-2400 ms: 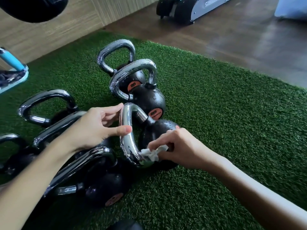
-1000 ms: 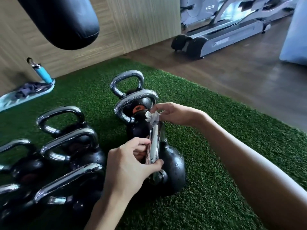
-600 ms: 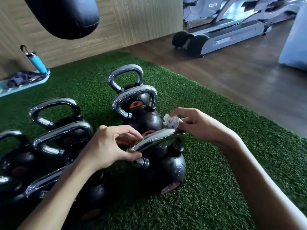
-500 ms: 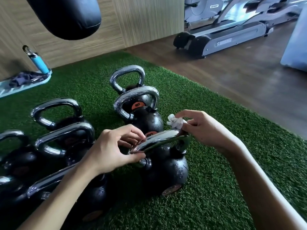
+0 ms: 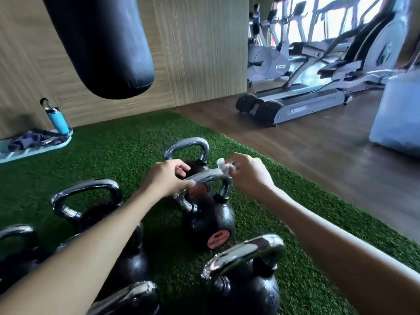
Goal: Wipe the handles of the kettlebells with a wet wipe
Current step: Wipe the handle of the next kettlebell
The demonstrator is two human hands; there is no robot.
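Several black kettlebells with chrome handles stand on green turf [image 5: 284,235]. My left hand [image 5: 168,178] grips the left end of the handle [image 5: 209,176] of the middle kettlebell [image 5: 209,223], which bears an orange label. My right hand [image 5: 247,172] pinches a crumpled white wet wipe [image 5: 223,165] at the right end of that same handle. Behind it stands another kettlebell, its handle [image 5: 188,145] free. A nearer kettlebell [image 5: 245,269] stands upright in the foreground, untouched.
A black punching bag [image 5: 102,46] hangs above the turf at left. A blue bottle [image 5: 56,119] stands on a light mat with cloths at far left. More kettlebells [image 5: 86,201] crowd the left foreground. Treadmills [image 5: 295,103] stand on the wooden floor at right.
Both hands left the nearest kettlebell and moved forward to the middle one. My left hand now grips its handle and my right hand brings the wipe to the handle's right end.
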